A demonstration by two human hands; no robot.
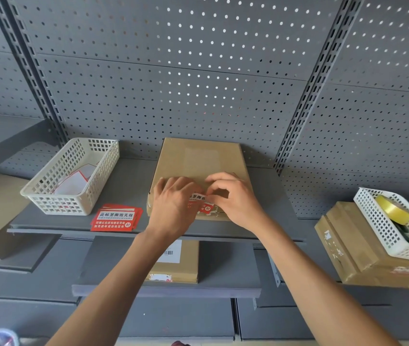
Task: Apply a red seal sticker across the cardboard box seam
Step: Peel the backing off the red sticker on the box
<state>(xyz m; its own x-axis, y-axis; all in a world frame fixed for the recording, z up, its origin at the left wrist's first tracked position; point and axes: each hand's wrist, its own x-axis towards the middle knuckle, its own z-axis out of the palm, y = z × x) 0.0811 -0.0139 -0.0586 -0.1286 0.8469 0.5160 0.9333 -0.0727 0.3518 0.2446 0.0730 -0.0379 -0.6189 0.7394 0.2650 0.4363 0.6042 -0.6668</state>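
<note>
Both bare hands, the left hand (pixel 173 208) and the right hand (pixel 235 198), cover most of the red rectangular seal sticker (pixel 199 202) and the near edge of the flat brown cardboard box (pixel 198 158), hiding the seam and leaving the sticker's print unreadable.

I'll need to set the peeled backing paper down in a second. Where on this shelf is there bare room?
Bare shelf lies right of the cardboard box, out to the slotted upright. A narrower strip runs between the box and the white basket. The front left is crowded by the stack of red stickers.
</note>
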